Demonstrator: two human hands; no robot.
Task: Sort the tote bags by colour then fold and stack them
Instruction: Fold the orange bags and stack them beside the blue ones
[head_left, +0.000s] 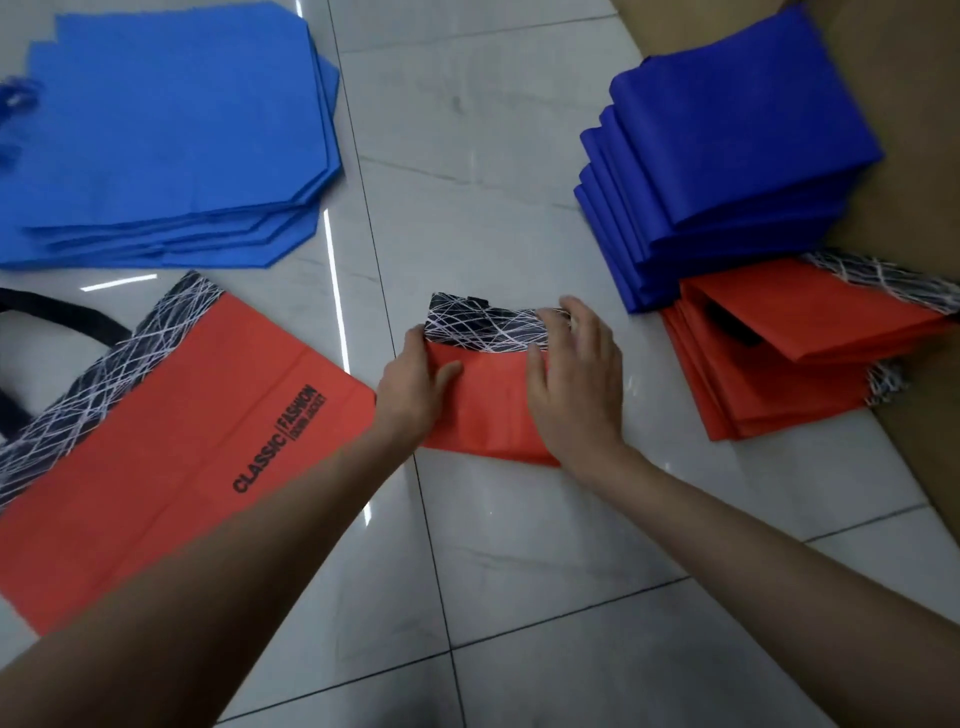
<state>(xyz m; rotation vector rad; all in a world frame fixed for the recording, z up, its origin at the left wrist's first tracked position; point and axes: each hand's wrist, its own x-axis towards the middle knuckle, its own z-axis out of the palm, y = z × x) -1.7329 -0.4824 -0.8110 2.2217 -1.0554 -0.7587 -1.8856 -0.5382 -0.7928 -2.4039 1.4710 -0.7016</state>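
Folded bag (485, 415), orange, lies on the floor (519, 545) at centre, between both hands. Its long axis runs left to right. The black-and-white patterned band (488, 330) is on the far edge and the fold is toward the near side.

Left hand (415, 387) is at the bag's left end. The thumb is on top and the fingers are tucked round the edge out of sight, so it pinches that end. Right hand (576, 379) lies over the right end, fingers close together and mostly straight, tips on the band, pressing down. Cannot tell whether the tips hook the far corner.

Folded orange stack (789, 384) sits right and slightly far of the bag, near but not touching. The right hand is the nearer one, so the coming move looks like a short carry to the right onto that stack.

Folded blue stack (727, 171) is just beyond the orange one and overlaps its far edge. Both stacks rest partly on cardboard (914, 156); whether that is a flat sheet or a box flap is unclear. No real container is visible.

Flat orange bags (171, 431) lie at near left, unfolded, print up, touching the left wrist. Flat light-blue bags (166, 140) lie at far left in a loose pile.
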